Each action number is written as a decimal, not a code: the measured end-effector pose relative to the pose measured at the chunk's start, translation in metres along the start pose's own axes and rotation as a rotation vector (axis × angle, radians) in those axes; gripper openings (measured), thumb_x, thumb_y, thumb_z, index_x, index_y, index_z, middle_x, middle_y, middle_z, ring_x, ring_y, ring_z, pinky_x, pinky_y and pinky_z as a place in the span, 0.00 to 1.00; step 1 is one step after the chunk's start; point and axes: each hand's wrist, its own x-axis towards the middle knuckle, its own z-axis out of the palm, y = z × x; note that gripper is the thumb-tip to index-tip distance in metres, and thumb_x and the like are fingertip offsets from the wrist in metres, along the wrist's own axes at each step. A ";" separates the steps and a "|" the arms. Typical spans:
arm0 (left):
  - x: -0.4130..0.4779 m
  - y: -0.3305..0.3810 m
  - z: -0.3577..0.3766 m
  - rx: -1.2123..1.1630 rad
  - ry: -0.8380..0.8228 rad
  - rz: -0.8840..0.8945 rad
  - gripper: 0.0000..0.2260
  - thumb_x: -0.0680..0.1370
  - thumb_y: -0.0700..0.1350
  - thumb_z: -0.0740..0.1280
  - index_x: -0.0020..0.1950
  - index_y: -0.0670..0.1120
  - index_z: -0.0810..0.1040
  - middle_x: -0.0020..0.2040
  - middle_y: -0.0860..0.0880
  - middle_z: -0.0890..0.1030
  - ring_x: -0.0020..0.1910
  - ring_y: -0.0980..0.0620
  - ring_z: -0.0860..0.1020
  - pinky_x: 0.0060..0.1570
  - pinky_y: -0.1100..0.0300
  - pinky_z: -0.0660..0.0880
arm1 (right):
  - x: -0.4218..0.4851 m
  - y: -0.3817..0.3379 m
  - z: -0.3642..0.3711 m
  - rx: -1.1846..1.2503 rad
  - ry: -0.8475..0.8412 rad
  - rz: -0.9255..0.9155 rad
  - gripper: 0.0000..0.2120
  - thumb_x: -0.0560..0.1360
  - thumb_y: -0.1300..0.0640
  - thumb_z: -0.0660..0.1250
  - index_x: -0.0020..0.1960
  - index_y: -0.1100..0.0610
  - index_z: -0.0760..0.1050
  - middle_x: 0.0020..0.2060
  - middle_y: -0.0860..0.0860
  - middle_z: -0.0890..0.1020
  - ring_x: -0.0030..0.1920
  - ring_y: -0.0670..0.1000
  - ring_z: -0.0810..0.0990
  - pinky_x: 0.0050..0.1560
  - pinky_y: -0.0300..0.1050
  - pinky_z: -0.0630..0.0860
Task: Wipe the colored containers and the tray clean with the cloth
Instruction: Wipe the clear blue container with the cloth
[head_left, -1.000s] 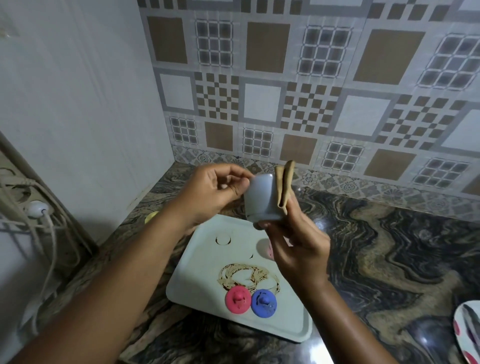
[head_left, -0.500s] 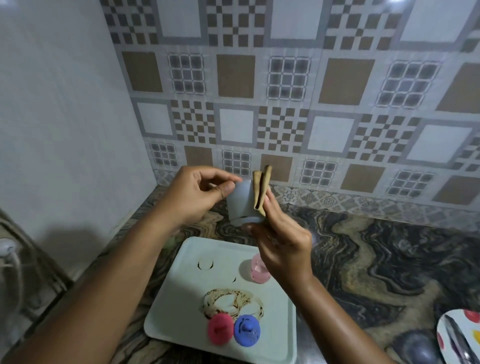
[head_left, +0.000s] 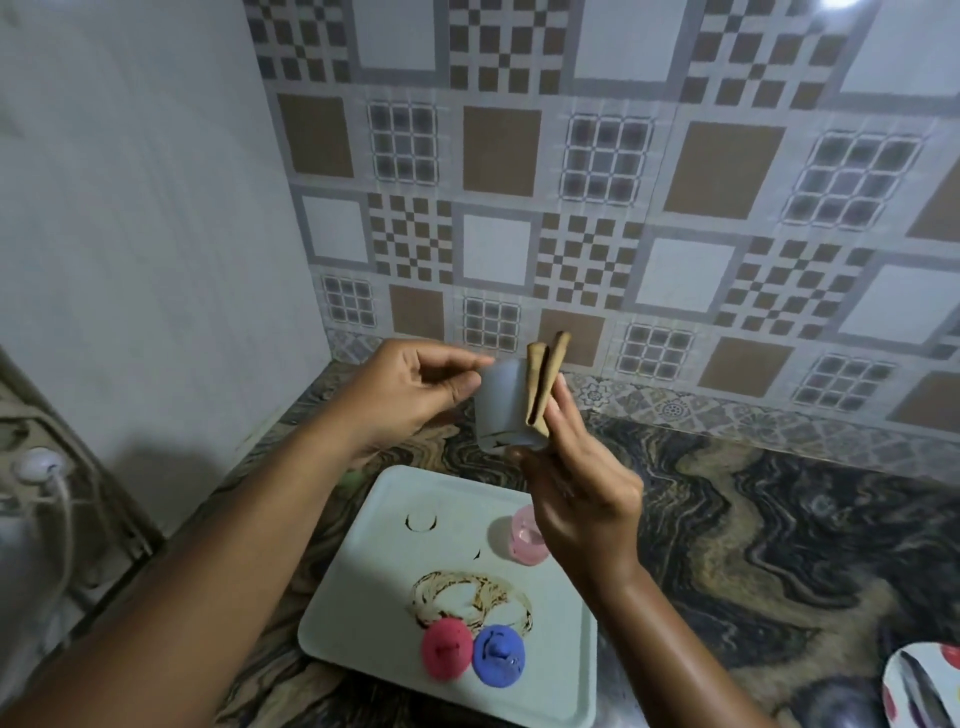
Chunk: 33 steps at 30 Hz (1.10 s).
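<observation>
The left hand (head_left: 415, 395) is pinching the rim of the pale cup (head_left: 498, 410), up in the air above the tray (head_left: 363, 597). The right hand (head_left: 582, 499) is holding the folded cloth (head_left: 543, 384) against its side. That pinch is looking small, so a hard rub could be knocking the cup down onto the pink cup (head_left: 524, 535).
</observation>
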 end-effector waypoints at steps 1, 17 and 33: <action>0.000 -0.001 -0.003 -0.029 -0.008 -0.009 0.10 0.76 0.38 0.71 0.56 0.47 0.84 0.53 0.51 0.86 0.55 0.54 0.83 0.54 0.59 0.80 | 0.000 -0.003 0.002 -0.007 -0.001 -0.011 0.23 0.72 0.69 0.76 0.65 0.71 0.74 0.65 0.70 0.75 0.69 0.40 0.75 0.59 0.31 0.76; -0.002 0.028 -0.014 0.115 0.009 0.152 0.09 0.76 0.42 0.72 0.53 0.54 0.85 0.49 0.59 0.85 0.51 0.62 0.82 0.50 0.68 0.78 | 0.008 -0.010 0.008 -0.192 0.088 -0.178 0.24 0.71 0.74 0.75 0.64 0.66 0.74 0.64 0.71 0.76 0.64 0.61 0.81 0.60 0.45 0.82; -0.012 0.043 -0.009 0.059 0.022 0.215 0.10 0.76 0.41 0.71 0.55 0.51 0.85 0.51 0.58 0.86 0.51 0.62 0.82 0.49 0.69 0.78 | 0.009 -0.017 0.002 -0.154 0.167 -0.143 0.18 0.78 0.67 0.69 0.66 0.69 0.72 0.63 0.70 0.77 0.69 0.52 0.78 0.64 0.40 0.78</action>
